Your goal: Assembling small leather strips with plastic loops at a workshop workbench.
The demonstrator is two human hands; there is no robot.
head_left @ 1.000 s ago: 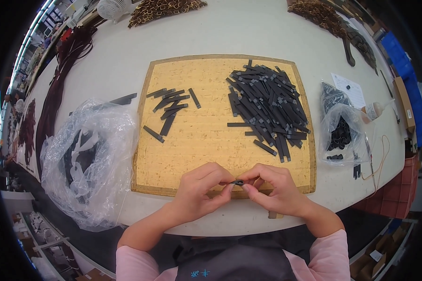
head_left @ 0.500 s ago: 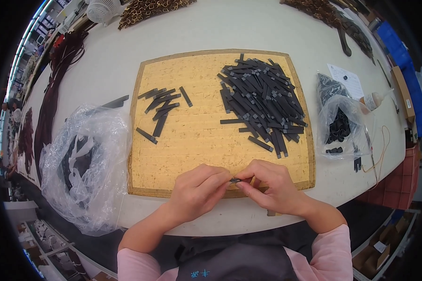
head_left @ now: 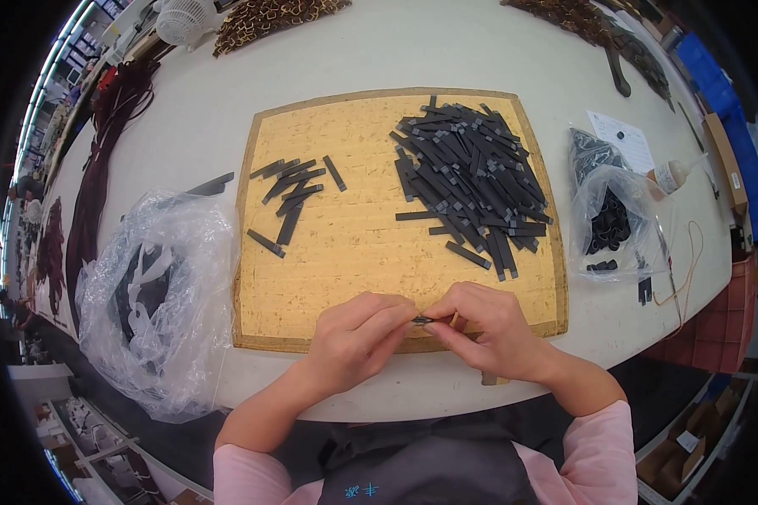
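Both hands meet over the near edge of a yellow cork-like board (head_left: 354, 252). My left hand (head_left: 354, 337) and my right hand (head_left: 493, 332) each pinch a small dark strip (head_left: 422, 321) between thumb and fingers; most of it is hidden by the fingertips. Beyond them on the right lies a large heap of short black strips (head_left: 472, 172) with greyish ends. At the left of the board is a smaller loose group of such strips (head_left: 293, 189).
A clear plastic bag with dark contents (head_left: 156, 311) stands left of the board. On the right are a bag of black loops (head_left: 611, 223), a paper sheet (head_left: 623, 139), a small bottle (head_left: 669, 178) and an orange cord (head_left: 686, 278). A white fan (head_left: 185, 21) stands far left.
Almost nothing differs. Both hands keep their pinch on the small strip, with only a slight shift of the fingers, and the whole view has moved a little.
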